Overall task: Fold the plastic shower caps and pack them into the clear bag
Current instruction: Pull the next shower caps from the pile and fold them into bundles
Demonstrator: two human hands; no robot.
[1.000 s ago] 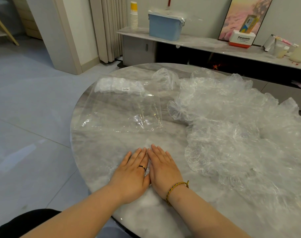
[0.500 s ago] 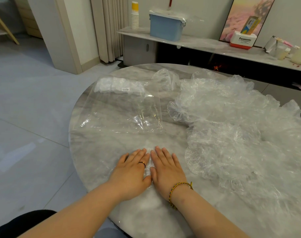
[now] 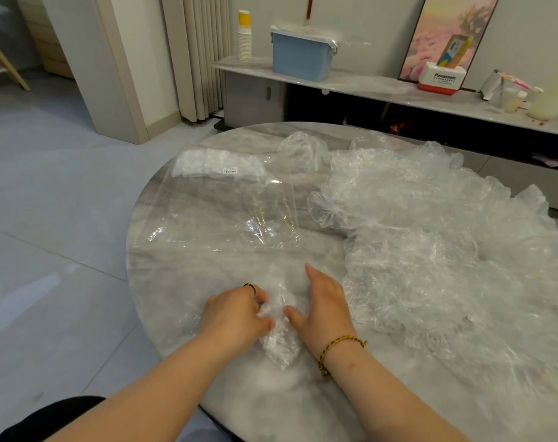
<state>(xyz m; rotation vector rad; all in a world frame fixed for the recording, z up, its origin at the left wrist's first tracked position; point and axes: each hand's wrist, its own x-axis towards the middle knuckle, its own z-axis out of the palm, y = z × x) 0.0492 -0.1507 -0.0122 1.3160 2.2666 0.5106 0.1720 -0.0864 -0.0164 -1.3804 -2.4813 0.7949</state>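
Two hands meet on one crumpled shower cap (image 3: 279, 334) near our edge of the marble table (image 3: 175, 298): our left hand (image 3: 236, 317) clutches it, our right hand (image 3: 327, 309) touches it with straight fingers. The clear bag (image 3: 220, 212) lies just beyond.

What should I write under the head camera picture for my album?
Left hand grips a crumpled shower cap, right hand against it, near the clear bag and cap pile.

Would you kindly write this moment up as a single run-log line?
step: fold; shower cap: bunched; left hand: grips it; right hand: touches it; clear bag: flat on table
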